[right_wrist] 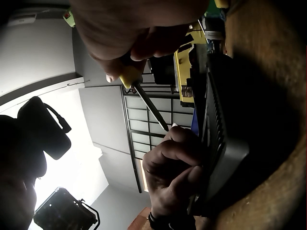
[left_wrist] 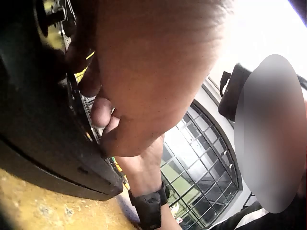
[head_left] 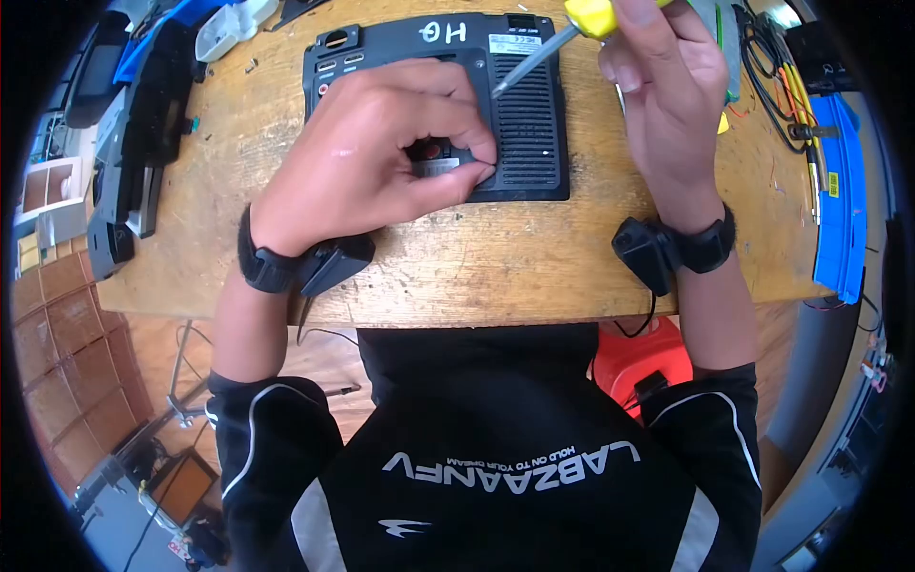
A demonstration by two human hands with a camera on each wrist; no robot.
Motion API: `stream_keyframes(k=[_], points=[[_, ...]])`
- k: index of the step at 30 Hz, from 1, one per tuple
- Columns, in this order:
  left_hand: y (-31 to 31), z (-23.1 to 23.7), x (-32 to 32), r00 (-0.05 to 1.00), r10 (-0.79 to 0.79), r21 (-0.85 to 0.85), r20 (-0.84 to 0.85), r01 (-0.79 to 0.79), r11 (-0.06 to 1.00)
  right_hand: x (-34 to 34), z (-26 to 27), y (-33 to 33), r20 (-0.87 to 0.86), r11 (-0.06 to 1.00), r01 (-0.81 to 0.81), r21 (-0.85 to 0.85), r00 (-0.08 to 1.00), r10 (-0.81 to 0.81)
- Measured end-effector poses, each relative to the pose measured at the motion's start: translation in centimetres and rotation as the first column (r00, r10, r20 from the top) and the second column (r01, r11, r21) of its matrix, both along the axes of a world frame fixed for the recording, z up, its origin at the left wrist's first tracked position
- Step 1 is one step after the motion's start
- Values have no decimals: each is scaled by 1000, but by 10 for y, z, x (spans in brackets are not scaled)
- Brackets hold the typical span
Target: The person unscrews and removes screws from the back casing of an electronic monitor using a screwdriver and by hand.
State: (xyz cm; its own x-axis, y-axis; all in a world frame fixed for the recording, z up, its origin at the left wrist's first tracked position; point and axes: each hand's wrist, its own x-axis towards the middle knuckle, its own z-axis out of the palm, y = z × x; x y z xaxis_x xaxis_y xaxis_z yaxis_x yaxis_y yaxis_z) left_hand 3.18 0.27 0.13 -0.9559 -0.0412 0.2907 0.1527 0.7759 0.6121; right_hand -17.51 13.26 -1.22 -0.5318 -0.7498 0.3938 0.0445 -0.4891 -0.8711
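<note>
A black device with vent slots, ports and a white label lies on the wooden table. Over it is the left hand, thumb and forefinger tips meeting at the lower left edge of the vent slots; whether anything small is between them cannot be told. The right hand holds a screwdriver by its yellow handle, its tip raised near the left hand's knuckles. In the right wrist view the screwdriver shaft points at the left hand, beside the device's edge.
Black cases and a clear plastic tray stand at the table's left. Cables and a blue plastic piece lie on the right. Small bits are scattered on the wooden tabletop. A red stool stands below the table's front edge.
</note>
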Motion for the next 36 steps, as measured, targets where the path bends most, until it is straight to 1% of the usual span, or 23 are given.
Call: stream_keyframes(k=[1,3,4,6,10,12,13,15,18,25,28,30,34,36], points=[[1,-2,0,1000,10,11,-4,-10,1000,0,-2,0,-4,1000,-10,11,1000,10],[3,-4,-1,999,26,-14,-19,-27,1000,0,-5,-1,-49,997,-48,-67,998,45],[2,-5,-1,999,40,-2,-24,-40,999,0,-6,-1,-54,997,-62,-55,997,59],[1,-7,0,999,36,18,-20,-36,999,2,-7,-1,-45,995,-50,-81,998,46],[1,-11,0,998,65,65,-27,-63,996,2,-8,0,-67,997,-42,-67,997,37],[-2,-12,0,1000,6,83,-21,-4,997,5,-6,-1,-89,994,-60,-86,995,52],[-1,-11,0,1000,10,86,-20,-8,996,6,-7,0,-88,995,-64,-83,995,57],[-2,-9,-3,995,-51,25,-88,53,998,3,-8,1,-114,994,-83,-66,991,76],[-4,-12,-4,993,-64,45,-100,69,997,6,-7,0,-117,994,-94,-52,989,88],[-3,-13,-2,994,-68,75,-89,75,994,5,-6,3,-158,995,-82,-48,985,74],[-4,-7,-1,995,-77,94,-56,82,992,7,-6,3,-165,996,-74,-45,984,66],[-6,1,0,996,-89,151,-29,93,984,8,-6,1,-198,998,-41,-52,980,30],[-3,-2,0,999,-28,190,-19,31,981,13,-3,3,-188,994,-107,-28,977,100],[-2,-9,-2,998,-38,69,-42,41,997,25,-2,-3,-171,997,40,-72,984,-52]])
